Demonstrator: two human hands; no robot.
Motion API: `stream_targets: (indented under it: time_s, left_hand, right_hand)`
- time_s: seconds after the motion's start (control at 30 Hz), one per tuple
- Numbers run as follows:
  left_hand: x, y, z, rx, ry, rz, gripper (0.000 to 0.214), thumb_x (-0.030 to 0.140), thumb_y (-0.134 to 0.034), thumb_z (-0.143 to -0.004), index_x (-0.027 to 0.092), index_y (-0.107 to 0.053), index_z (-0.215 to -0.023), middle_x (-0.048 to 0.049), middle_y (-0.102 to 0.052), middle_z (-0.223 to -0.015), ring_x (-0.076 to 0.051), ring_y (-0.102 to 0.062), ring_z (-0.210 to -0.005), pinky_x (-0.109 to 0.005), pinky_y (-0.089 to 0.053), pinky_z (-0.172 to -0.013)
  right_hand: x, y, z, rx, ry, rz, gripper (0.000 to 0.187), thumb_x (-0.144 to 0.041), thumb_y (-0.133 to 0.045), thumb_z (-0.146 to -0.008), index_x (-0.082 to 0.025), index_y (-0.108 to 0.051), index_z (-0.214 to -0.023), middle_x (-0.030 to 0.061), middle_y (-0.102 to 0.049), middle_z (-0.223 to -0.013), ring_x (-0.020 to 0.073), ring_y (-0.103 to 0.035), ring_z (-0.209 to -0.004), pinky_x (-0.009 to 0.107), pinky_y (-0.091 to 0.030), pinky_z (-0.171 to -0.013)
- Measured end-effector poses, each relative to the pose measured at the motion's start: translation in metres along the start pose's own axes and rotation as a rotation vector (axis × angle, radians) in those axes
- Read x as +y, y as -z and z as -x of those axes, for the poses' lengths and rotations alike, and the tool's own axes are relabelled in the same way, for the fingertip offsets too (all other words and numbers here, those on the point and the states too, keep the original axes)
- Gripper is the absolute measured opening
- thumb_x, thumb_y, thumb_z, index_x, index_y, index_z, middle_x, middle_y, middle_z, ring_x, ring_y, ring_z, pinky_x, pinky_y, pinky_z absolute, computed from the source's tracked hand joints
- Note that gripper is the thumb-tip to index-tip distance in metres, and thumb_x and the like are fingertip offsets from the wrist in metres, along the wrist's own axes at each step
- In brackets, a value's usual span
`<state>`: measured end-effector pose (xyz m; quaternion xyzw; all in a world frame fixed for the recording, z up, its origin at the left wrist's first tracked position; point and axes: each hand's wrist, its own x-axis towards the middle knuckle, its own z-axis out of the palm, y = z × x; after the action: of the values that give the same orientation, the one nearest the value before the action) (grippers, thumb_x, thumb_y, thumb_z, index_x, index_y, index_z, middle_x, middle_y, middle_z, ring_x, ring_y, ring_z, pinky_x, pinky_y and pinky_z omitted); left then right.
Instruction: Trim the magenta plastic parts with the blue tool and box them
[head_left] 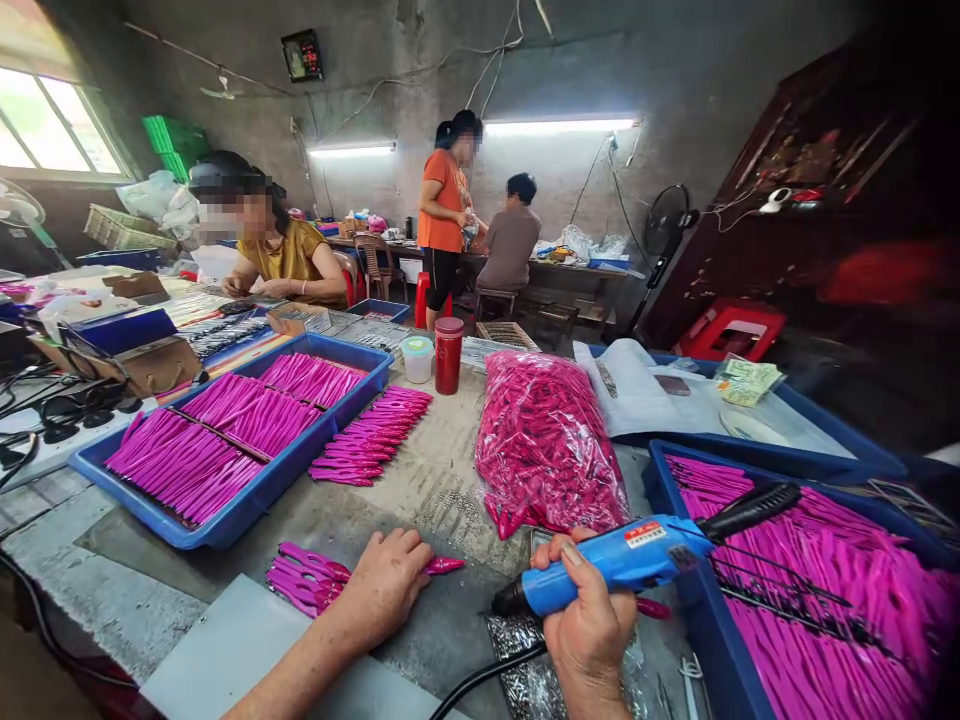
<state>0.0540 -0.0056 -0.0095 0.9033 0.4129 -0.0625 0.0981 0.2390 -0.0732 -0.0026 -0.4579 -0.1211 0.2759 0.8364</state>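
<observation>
My left hand (384, 585) rests on a small pile of pink plastic handle pieces (307, 578) on the grey worktable (420, 480); its fingers curl over one pink piece whose tip (444, 566) sticks out to the right. My right hand (589, 625) grips a blue corded power screwdriver (637, 555), lying nearly level with its black tip pointing right over the near blue tray. A clear bag of pink pieces (547, 445) sits just beyond both hands.
A blue tray (247, 500) of pink parts lies at left, with a row of pink pieces (371, 435) beside it. Another blue tray (709, 640) of pink parts is at right. A red flask (448, 355) and white cup (417, 358) stand mid-table. Three other people work behind.
</observation>
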Motion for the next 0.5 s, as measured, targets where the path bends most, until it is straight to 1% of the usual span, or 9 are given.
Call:
stream_targets:
  time_s: [0.1, 0.23, 0.37, 0.5]
  left_hand:
    - [0.007, -0.002, 0.000, -0.020, 0.032, 0.016, 0.018, 0.023, -0.043, -0.092, 0.021, -0.061, -0.094, -0.0047, -0.063, -0.101, -0.022, -0.055, -0.097, -0.035, -0.042, -0.080]
    - [0.009, -0.003, 0.000, -0.010, 0.044, 0.072, 0.014, 0.025, -0.048, -0.091, 0.022, -0.061, -0.094, -0.0037, -0.062, -0.102, -0.021, -0.055, -0.099, -0.033, -0.043, -0.080]
    - [0.009, -0.003, -0.002, -0.002, 0.056, 0.084, 0.019, 0.026, -0.044, -0.093, 0.021, -0.062, -0.091, -0.0037, -0.063, -0.099, -0.021, -0.056, -0.098, -0.032, -0.044, -0.081]
    - [0.015, -0.005, -0.003, 0.008, 0.061, 0.094, 0.021, 0.025, -0.042, -0.094, 0.020, -0.062, -0.089, -0.0040, -0.063, -0.098, -0.019, -0.057, -0.095, -0.031, -0.045, -0.081]
  right_hand:
    - [-0.002, -0.002, 0.000, 0.007, -0.015, -0.005, 0.044, -0.038, -0.075, -0.053, -0.018, -0.049, -0.083, -0.0038, -0.054, -0.054, 0.0150, -0.053, -0.047, 0.027, -0.043, -0.049]
    - [-0.002, -0.004, 0.000, 0.019, -0.030, -0.016, 0.046, -0.038, -0.076, -0.052, -0.018, -0.049, -0.083, -0.0039, -0.055, -0.054, 0.0147, -0.053, -0.047, 0.027, -0.044, -0.050]
    - [-0.001, -0.002, -0.001, 0.015, -0.031, -0.017, 0.045, -0.037, -0.075, -0.053, -0.017, -0.049, -0.084, -0.0039, -0.055, -0.056, 0.0145, -0.053, -0.047, 0.027, -0.044, -0.051]
    - [0.000, -0.002, -0.001, 0.026, -0.032, -0.023, 0.045, -0.037, -0.076, -0.053, -0.017, -0.049, -0.084, -0.0036, -0.055, -0.057, 0.0149, -0.053, -0.047, 0.027, -0.044, -0.049]
